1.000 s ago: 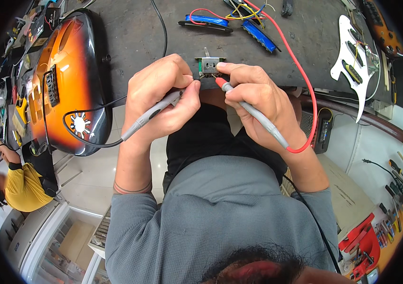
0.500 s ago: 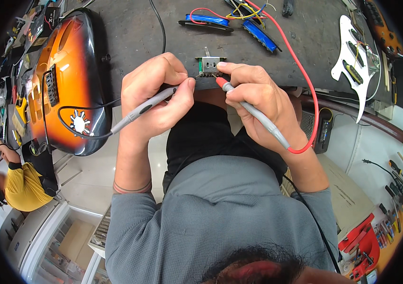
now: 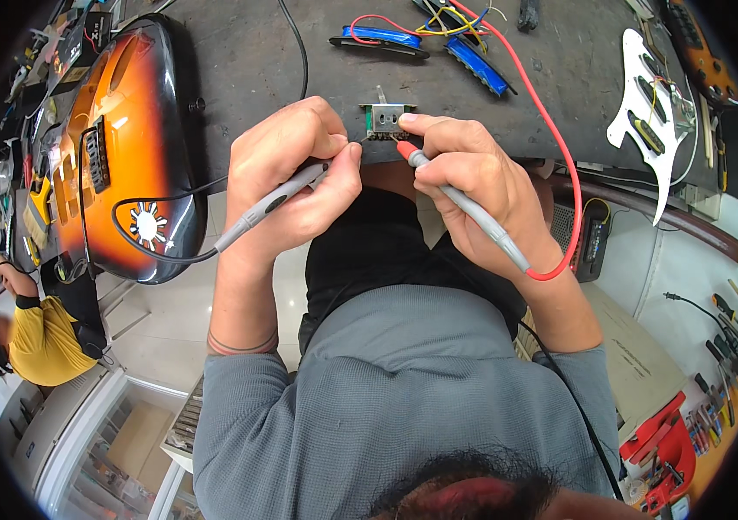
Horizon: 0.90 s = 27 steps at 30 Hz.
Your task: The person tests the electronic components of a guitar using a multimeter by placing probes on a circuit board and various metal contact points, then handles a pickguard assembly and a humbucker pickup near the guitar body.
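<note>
A small switch (image 3: 384,120) with a metal plate, green board and upright lever sits at the front edge of the dark workbench (image 3: 247,61). My left hand (image 3: 291,178) grips a grey probe (image 3: 247,221) trailing a black cable; its thin tip is just left of the switch's lower terminals, and I cannot tell whether it touches. My right hand (image 3: 481,191) holds a grey, red-collared probe (image 3: 473,208) on a red cable, its metal tip at the terminals, while my index finger presses against the switch's right side.
Left are a sunburst guitar body (image 3: 117,113) and a seated co-worker in yellow (image 3: 44,342). Behind the switch lie blue-wrapped pickups (image 3: 475,65) with wires. Right are a white pickguard (image 3: 650,130), another guitar (image 3: 702,52) and racked tools (image 3: 724,381).
My left hand and its probe shifted slightly left, then back a little to the right, ending near their first position. My right hand and the switch have barely moved.
</note>
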Available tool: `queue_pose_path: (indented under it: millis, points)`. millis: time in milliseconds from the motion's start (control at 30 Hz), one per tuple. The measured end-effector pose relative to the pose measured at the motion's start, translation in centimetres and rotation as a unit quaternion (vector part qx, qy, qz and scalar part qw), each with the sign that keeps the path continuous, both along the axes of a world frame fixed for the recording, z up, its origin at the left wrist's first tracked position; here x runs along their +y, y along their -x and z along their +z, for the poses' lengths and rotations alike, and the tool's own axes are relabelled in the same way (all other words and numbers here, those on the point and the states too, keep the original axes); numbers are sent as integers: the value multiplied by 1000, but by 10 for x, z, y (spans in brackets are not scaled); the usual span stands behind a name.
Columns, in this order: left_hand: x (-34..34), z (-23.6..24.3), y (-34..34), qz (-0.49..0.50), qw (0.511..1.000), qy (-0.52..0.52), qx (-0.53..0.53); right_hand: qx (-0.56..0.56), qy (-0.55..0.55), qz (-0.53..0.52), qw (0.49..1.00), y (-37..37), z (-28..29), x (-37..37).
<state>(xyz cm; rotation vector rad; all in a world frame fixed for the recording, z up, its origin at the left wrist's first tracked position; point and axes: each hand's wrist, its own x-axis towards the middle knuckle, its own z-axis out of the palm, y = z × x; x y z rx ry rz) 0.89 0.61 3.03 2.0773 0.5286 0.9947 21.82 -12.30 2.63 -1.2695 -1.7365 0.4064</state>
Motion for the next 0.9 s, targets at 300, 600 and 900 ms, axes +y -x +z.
queue_pose_path:
  millis: [300,600,900]
  points:
    - [4,-5,7,-8,993,95,-69,0,6,0,1000,-1,0,0]
    - [2,-4,3,1,999,33,-25,-40,-49,6,998,-4,-3,5]
    - [3,1,2,-10,999,-26,20,-6,-1,3,1000,-1,-3,0]
